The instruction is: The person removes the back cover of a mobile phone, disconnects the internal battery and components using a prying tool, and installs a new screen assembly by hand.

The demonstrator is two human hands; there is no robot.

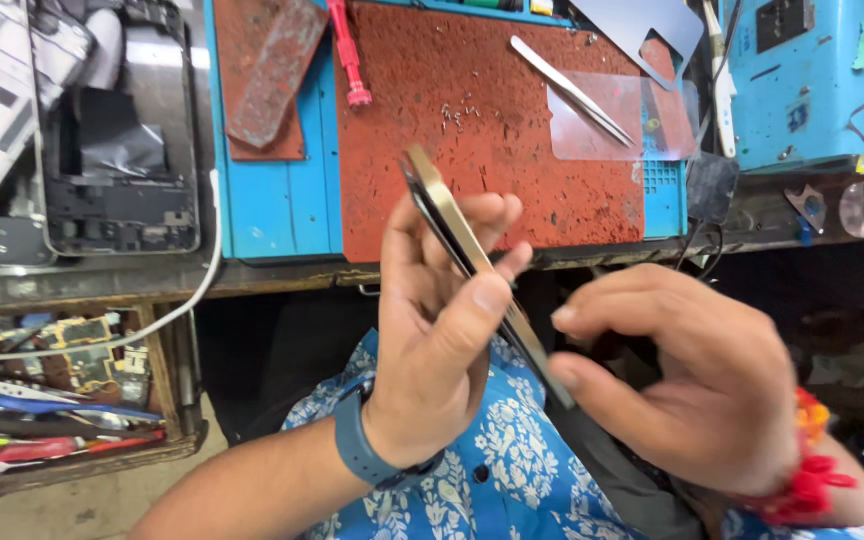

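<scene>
A slim gold-edged phone (452, 225) is held edge-on and tilted, above my lap, in front of the workbench. My left hand (442, 330) wraps around its middle, thumb pressed on the near edge, fingers behind it. My right hand (692, 380) pinches the phone's lower end between thumb and forefinger. A blue watch band circles my left wrist and a red thread bracelet my right wrist.
A red work mat (492, 130) on a blue base lies on the bench with metal tweezers (572, 90), a clear film sheet (602, 120) and a red tool (348, 55). A dismantled tablet frame (122, 150) lies left. An open drawer (62, 400) holds parts and tools.
</scene>
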